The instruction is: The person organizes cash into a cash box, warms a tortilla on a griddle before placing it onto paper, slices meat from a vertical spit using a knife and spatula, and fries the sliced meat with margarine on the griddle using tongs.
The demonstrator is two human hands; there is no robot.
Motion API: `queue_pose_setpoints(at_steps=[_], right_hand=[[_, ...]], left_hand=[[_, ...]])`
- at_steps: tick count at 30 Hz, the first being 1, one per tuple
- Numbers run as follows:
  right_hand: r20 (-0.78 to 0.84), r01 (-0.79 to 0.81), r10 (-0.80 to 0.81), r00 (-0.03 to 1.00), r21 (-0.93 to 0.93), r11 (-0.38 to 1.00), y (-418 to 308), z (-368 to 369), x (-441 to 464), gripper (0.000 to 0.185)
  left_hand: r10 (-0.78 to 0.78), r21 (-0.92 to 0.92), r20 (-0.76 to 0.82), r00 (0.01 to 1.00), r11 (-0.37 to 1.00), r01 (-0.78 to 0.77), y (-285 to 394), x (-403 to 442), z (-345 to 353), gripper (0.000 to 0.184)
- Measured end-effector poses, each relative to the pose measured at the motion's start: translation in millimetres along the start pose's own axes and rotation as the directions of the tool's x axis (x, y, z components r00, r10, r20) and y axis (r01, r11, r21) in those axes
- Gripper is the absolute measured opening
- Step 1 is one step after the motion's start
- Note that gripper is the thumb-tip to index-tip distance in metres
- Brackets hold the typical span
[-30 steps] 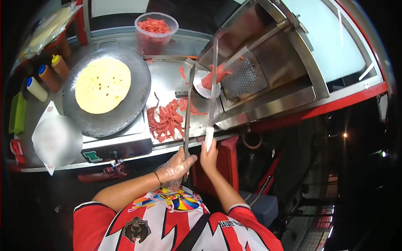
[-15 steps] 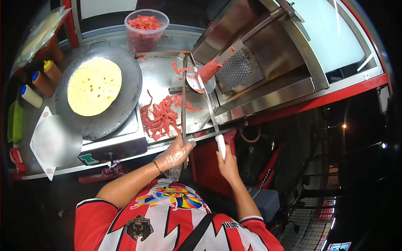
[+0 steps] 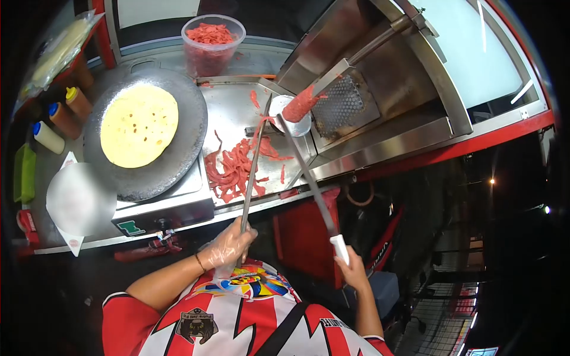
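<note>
Carving the red meat (image 3: 301, 105) on the spit (image 3: 379, 45) appears to be the step in hand; another stroke would call for laying the blade against it. The right hand (image 3: 354, 270) grips the white-handled knife (image 3: 316, 193), and the gloved left hand (image 3: 228, 245) clasps a long metal tool (image 3: 250, 184). The meat sits beyond both hands, near the knife's tip, while cut strips (image 3: 231, 169) lie nearer the left

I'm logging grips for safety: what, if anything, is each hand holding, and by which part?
The right hand holds a long knife by its white handle; the gloved left hand grips a long metal tool towards its near end.
</note>
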State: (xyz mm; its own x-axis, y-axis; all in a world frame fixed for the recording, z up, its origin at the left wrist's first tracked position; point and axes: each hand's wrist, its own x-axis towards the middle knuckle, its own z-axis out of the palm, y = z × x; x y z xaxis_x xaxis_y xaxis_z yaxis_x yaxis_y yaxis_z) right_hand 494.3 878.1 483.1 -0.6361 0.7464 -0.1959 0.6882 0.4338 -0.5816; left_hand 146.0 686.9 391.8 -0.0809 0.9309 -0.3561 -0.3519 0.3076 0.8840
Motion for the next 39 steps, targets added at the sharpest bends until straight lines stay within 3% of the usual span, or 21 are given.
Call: queue_pose_setpoints(at_steps=[2,4,6,8,10,12,15,17,18,20,23,24,26,28,29,30,32,34,35,36,39], right_hand=[[-0.055,0.074,-0.073,0.996,0.013,0.997,-7,-3,10,0.029],[-0.018,-0.137,0.139,0.990,0.112,0.984,-47,5,35,0.026],[-0.086,-0.112,0.151,0.985,0.350,0.930,-57,42,74,0.023],[-0.304,0.097,-0.022,0.952,0.234,0.967,-80,79,126,0.024],[-0.509,0.300,-0.225,0.831,0.070,0.951,-110,105,183,0.024],[-0.555,0.277,-0.206,0.806,0.047,0.960,-142,108,225,0.026],[-0.525,0.291,-0.193,0.829,0.111,0.950,-126,125,223,0.026],[-0.465,0.293,-0.174,0.868,0.197,0.935,-79,162,181,0.027],[-0.493,0.315,-0.187,0.850,0.192,0.929,-53,182,159,0.031],[-0.297,0.081,0.016,0.955,0.314,0.946,-33,187,126,0.034],[-0.346,0.240,-0.128,0.929,0.302,0.923,-40,172,183,0.027],[-0.413,0.325,-0.209,0.886,0.233,0.916,-59,161,207,0.015],[-0.443,0.330,-0.247,0.862,0.119,0.936,-86,145,222,0.015],[-0.404,0.261,-0.168,0.899,0.188,0.947,-58,160,197,0.024],[-0.404,0.238,-0.172,0.899,0.119,0.964,-47,168,171,0.030],[-0.443,0.323,-0.238,0.865,0.126,0.938,-35,178,145,0.038],[-0.336,0.214,-0.174,0.926,0.086,0.973,-11,181,120,0.043],[-0.384,0.281,-0.242,0.891,0.047,0.959,-40,159,147,0.035],[-0.307,0.156,-0.144,0.941,0.015,0.988,-60,141,166,0.027],[-0.379,0.218,-0.206,0.902,-0.013,0.976,-78,131,180,0.022],[-0.302,0.108,-0.117,0.946,-0.047,0.993,-73,108,165,0.027]], left_hand=[[0.015,-0.047,0.000,1.000,0.999,-0.015,2,12,-2,0.032],[0.044,0.006,-0.018,0.999,0.999,-0.044,-9,32,8,0.032],[0.098,-0.035,-0.032,0.995,0.994,-0.099,-16,35,21,0.026],[0.082,-0.027,-0.009,0.997,0.996,-0.082,-14,26,26,0.027],[0.068,0.018,-0.008,0.998,0.998,-0.068,-17,20,28,0.027],[0.046,0.033,-0.013,0.999,0.998,-0.046,-16,16,30,0.027],[0.034,0.020,-0.026,0.999,0.999,-0.033,-12,18,29,0.032],[0.055,0.021,-0.027,0.998,0.998,-0.054,-17,26,23,0.042],[0.053,0.043,-0.031,0.998,0.998,-0.052,-12,26,21,0.038],[0.051,0.094,-0.041,0.998,0.994,-0.047,3,28,19,0.031],[0.082,0.098,-0.046,0.996,0.992,-0.077,-12,38,20,0.032],[0.096,0.097,-0.054,0.994,0.991,-0.091,-17,43,22,0.032],[0.095,0.090,-0.061,0.994,0.992,-0.090,-14,46,24,0.036],[0.100,0.056,-0.056,0.993,0.994,-0.097,-14,54,19,0.046],[0.081,0.041,-0.056,0.995,0.996,-0.079,-10,57,17,0.050],[0.079,0.044,-0.072,0.994,0.996,-0.075,-2,57,17,0.046],[0.070,0.053,-0.104,0.992,0.997,-0.064,13,54,17,0.038],[0.061,0.047,-0.101,0.993,0.997,-0.056,17,52,19,0.042],[0.074,0.061,-0.088,0.993,0.996,-0.069,13,55,18,0.049],[0.090,0.071,-0.078,0.993,0.994,-0.084,10,57,18,0.057],[0.066,0.061,-0.083,0.994,0.996,-0.061,22,62,14,0.042]])
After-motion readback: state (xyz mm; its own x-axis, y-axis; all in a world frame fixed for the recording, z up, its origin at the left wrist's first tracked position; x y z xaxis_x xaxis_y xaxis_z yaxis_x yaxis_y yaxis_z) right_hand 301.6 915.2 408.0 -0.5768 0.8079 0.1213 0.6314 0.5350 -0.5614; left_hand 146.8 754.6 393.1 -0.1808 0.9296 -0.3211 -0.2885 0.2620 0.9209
